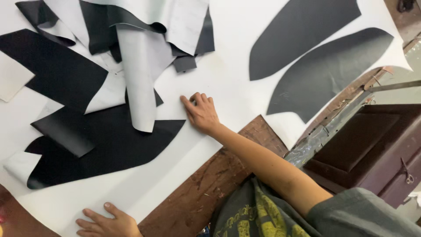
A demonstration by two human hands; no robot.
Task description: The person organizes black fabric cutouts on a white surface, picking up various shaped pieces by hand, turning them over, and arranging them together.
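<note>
My right hand [201, 115] lies flat on a large white sheet [228, 79], fingers pointing up and left. Its fingertips sit just above the pointed tip of a big black cut piece [118, 149], and it holds nothing. My left hand [107, 221] is at the bottom edge, palm down with fingers spread, pressing the near border of the same white sheet. Two more curved black pieces [298, 35] [324, 72] lie on the sheet at the upper right, away from both hands.
A heap of black and white offcuts [131, 39], some curling, covers the upper left. Bare worn wood of the table [206, 184] shows under the sheet's near edge. A dark maroon box [372, 145] with a metal latch stands beyond the table's right edge.
</note>
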